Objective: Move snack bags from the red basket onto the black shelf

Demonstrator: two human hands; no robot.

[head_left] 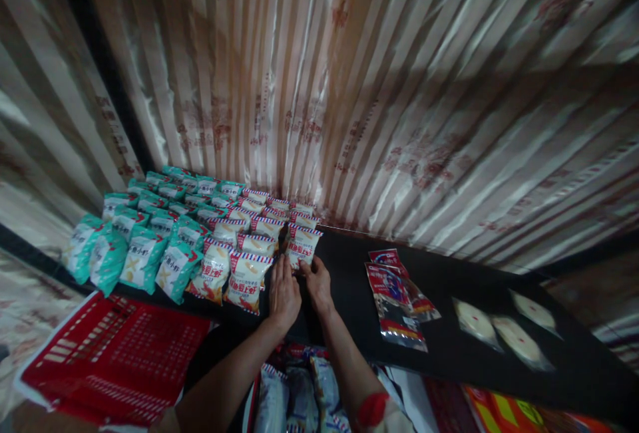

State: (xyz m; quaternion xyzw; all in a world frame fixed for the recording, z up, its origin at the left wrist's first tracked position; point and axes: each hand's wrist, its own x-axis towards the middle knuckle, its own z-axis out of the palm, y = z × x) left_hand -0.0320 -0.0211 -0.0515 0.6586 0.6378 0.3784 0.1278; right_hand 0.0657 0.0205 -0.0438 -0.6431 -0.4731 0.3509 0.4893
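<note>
A white and red snack bag (303,245) with a striped top edge stands upright at the right end of a row on the black shelf (344,247). My right hand (318,285) pinches its lower right corner. My left hand (285,292) lies beside its lower left side, fingers stretched out and fairly straight; its fingertips are close to the bag, perhaps touching. Just left of that hand is another white and red bag (248,281), with several more of the same kind behind it. Teal snack bags (143,259) stand in rows farther left.
Red flat packets (394,303) lie right of my hands, followed by clear-wrapped pale round items (522,340). Below the shelf are a red basket (120,353) and a container of blue-white packages (299,396). Pleated printed fabric (319,87) hangs behind the shelf.
</note>
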